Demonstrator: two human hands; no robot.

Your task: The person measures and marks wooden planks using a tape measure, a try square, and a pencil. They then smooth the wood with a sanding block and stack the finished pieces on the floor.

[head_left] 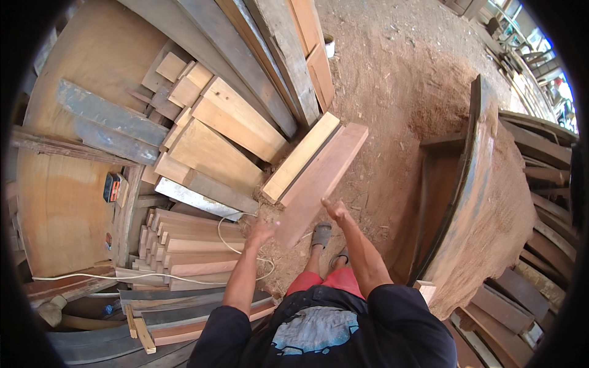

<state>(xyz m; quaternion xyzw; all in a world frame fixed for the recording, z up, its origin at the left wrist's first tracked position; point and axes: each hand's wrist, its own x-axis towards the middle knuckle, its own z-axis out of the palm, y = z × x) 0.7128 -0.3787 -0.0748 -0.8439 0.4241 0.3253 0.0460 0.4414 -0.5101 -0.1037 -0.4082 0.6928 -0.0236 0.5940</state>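
Worker's two hands and a reddish-brown plank, seen from above. The plank lies obliquely in front of the body, its near end above the ground just ahead of the gray shoes. The left hand is closed at the plank's left edge near this end; its fingertips are too blurred to distinguish. The right hand holds the opposite long edge farther up, with its fingers bent around that edge. Immediately left of the plank is a pale yellow board, set nearly parallel, with a narrow dark strip between the two. Farther left lie overlapping light-colored boards; nearer the worker is a stack of reddish lumber, crossed by a cream-colored cord. At far left, a black-and-red box rests beside a plywood sheet. At right, a large curved timber stands over brown, chip-strewn ground.
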